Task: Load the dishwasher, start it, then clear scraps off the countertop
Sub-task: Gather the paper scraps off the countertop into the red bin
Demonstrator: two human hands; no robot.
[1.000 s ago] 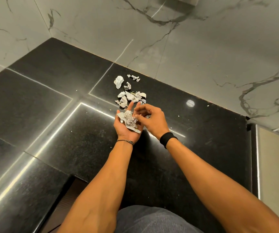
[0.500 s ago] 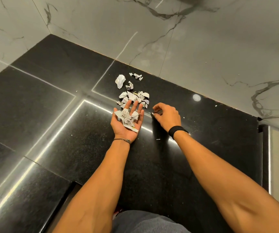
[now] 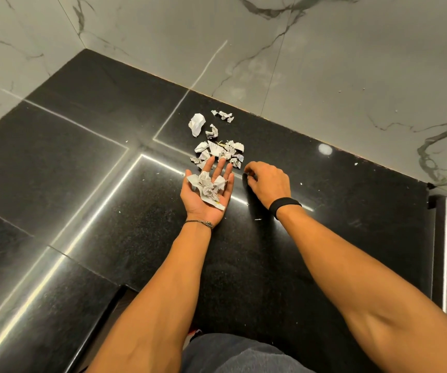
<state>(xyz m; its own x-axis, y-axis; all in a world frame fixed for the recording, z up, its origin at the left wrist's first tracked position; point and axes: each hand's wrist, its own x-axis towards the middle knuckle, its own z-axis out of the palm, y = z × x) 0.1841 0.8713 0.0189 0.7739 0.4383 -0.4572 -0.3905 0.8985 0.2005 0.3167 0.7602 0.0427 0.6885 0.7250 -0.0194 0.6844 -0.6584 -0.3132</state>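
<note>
Left hand (image 3: 206,196) lay palm up on the countertop (image 3: 87,173), fingers straight, cupping a pile of scraps (image 3: 211,185). Right hand (image 3: 269,181) just right of it, apart, palm down, fingers curled onto the surface; any pinch could not be told. Loose scraps (image 3: 217,150) lay just beyond, near the far wall (image 3: 324,76).

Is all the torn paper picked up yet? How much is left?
Not yet. Done: some scraps lie in the open, palm-up left hand. In hand: the right hand has curled fingertips on the black countertop beside the pile; whether they pinch anything is unclear. Left: the pile, three crumpled pieces nearer the wall, and tiny crumbs. The dishwasher is out of view.
</note>
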